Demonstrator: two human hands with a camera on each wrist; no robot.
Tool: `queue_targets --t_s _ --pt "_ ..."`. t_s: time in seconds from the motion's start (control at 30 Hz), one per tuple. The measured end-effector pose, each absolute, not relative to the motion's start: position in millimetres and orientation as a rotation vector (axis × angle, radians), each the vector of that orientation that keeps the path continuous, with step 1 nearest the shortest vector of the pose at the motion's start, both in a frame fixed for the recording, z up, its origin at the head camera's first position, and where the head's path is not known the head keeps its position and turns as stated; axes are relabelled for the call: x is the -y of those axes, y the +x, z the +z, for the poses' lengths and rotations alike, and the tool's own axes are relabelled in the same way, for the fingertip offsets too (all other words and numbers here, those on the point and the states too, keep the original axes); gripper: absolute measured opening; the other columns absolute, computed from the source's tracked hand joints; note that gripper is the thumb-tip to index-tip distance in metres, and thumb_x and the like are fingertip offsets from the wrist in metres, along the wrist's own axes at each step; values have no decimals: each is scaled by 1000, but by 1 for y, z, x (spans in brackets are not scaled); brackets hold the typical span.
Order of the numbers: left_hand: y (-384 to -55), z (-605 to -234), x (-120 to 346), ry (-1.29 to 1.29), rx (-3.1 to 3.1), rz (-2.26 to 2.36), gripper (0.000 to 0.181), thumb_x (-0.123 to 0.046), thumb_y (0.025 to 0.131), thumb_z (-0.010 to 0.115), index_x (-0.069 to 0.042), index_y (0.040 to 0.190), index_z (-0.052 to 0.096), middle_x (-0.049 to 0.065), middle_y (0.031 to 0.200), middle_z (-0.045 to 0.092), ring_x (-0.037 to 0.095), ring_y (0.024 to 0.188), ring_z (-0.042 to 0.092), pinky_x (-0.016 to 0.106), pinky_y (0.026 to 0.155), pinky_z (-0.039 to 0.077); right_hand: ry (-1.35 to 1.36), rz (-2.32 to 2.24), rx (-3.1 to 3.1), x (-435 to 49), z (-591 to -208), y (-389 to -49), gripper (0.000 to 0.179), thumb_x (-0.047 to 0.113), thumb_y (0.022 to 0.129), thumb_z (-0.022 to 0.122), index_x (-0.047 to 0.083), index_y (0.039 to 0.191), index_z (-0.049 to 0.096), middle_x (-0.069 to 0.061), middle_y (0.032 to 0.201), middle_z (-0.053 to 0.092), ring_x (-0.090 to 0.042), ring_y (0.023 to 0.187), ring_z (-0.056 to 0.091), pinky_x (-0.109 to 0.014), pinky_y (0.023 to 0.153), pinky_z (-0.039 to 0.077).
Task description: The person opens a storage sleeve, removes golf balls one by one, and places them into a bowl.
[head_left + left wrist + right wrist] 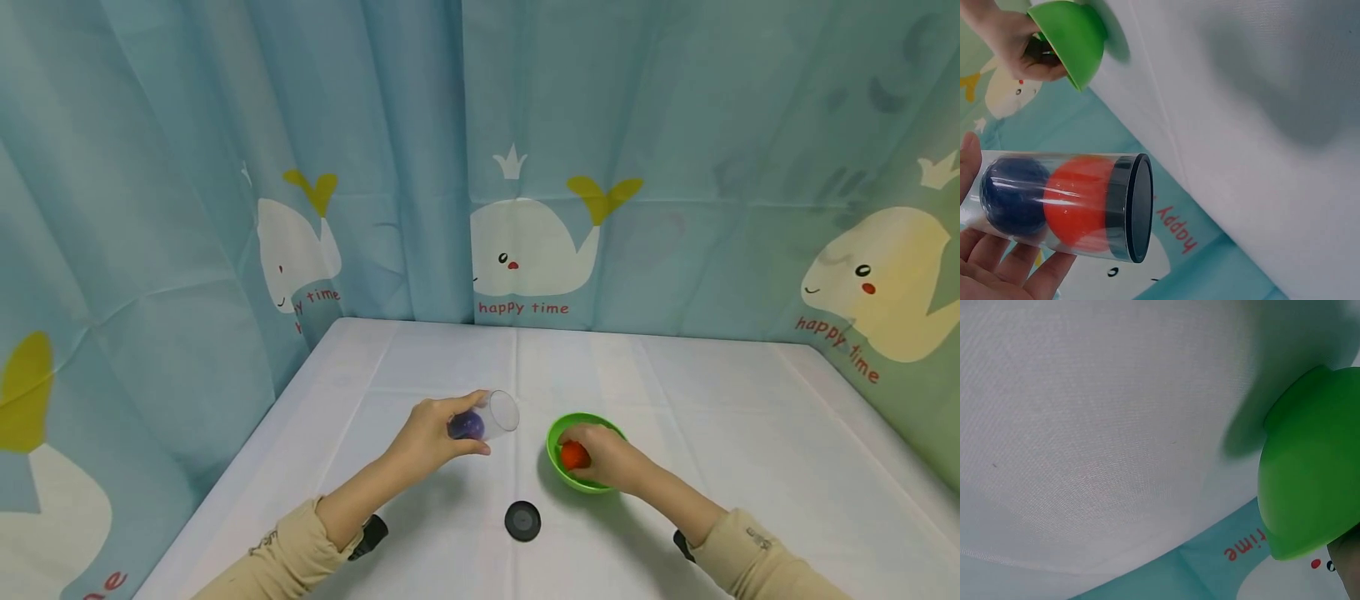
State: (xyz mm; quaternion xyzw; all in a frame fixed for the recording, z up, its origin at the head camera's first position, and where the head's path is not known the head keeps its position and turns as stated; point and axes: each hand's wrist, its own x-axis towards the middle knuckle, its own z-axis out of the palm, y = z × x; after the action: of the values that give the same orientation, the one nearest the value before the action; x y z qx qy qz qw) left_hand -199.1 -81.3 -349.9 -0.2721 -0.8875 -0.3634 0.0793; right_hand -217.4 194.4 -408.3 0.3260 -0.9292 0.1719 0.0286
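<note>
My left hand [431,431] grips a clear plastic cylinder [497,415] between thumb and fingers, held tilted above the table. Inside it a dark blue-purple ball [1015,195] and an orange-red ball [1079,203] lie against each other. A black cap [1140,208] covers one end; the other end's round rim shows in the head view. On the right, my right hand [603,457] reaches into a green bowl [555,437] and pinches another orange-red ball [575,455] there. In the right wrist view only the bowl's outer wall [1310,469] and a bit of the hand appear.
A round black lid [522,521] lies on the white tablecloth [720,433] between the hands, nearer to me. Blue curtains [405,100] with printed whales hang behind the table's far edge and along both sides.
</note>
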Motion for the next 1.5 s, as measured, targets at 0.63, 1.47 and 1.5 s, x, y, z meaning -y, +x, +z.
queue_targets --t_s 0.63,1.47,1.5 --pt "-200 -350 82 -817 2666 -1121 65 -17 67 82 -5 127 59 14 122 64 30 114 61 43 93 49 1081 476 2844 -194 -408 -216 27 6 72 78 1 96 65 -7 92 67 -20 82 62 -28 70 53" --pt "-200 -351 81 -836 2681 -1074 65 -20 68 82 -6 127 59 12 121 65 29 113 61 41 92 50 937 725 2926 -198 -391 -215 30 8 79 73 -5 104 64 -13 99 68 -23 84 63 -30 72 55" --pt "-200 -351 81 -833 2682 -1072 65 -20 68 82 -6 127 60 12 121 65 29 113 61 41 92 50 933 729 2920 -198 -391 -215 30 9 79 73 -5 104 64 -13 99 68 -24 84 63 -30 72 55"
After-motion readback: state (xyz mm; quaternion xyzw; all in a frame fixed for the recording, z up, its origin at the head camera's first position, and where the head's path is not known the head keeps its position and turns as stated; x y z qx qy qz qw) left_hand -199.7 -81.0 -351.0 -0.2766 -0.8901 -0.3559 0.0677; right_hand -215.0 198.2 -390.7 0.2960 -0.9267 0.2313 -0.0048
